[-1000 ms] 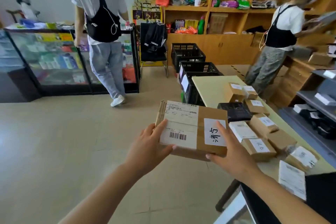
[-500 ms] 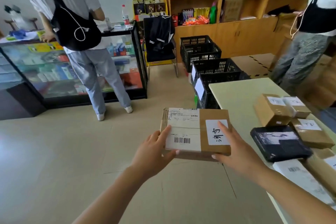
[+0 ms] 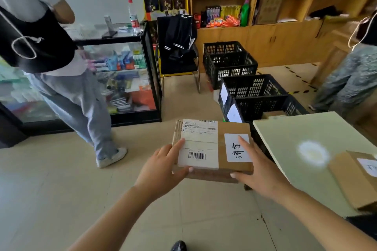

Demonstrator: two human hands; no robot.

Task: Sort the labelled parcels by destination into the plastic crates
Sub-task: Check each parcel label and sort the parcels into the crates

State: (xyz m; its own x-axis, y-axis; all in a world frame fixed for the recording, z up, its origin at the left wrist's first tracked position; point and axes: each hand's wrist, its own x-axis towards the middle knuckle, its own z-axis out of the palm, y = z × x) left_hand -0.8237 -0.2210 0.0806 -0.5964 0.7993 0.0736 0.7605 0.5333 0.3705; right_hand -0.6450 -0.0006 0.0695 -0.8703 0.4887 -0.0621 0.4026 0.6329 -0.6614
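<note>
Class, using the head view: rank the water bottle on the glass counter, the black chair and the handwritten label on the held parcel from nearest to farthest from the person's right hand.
1. Handwritten label: under the right hand fingers, on the parcel.
2. Black chair: ahead, left of the crates.
3. Water bottle: farthest, on the glass counter.

Parcel (image 3: pixel 214 149) held over the floor, left of the table (image 3: pixel 306 140).
Crates (image 3: pixel 255 91) stand behind it; another box (image 3: pixel 355 177) lies on the table.

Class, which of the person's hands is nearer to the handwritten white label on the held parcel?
Right. The right hand has a finger lying on the handwritten label; the left hand grips the parcel at its opposite end.
</note>
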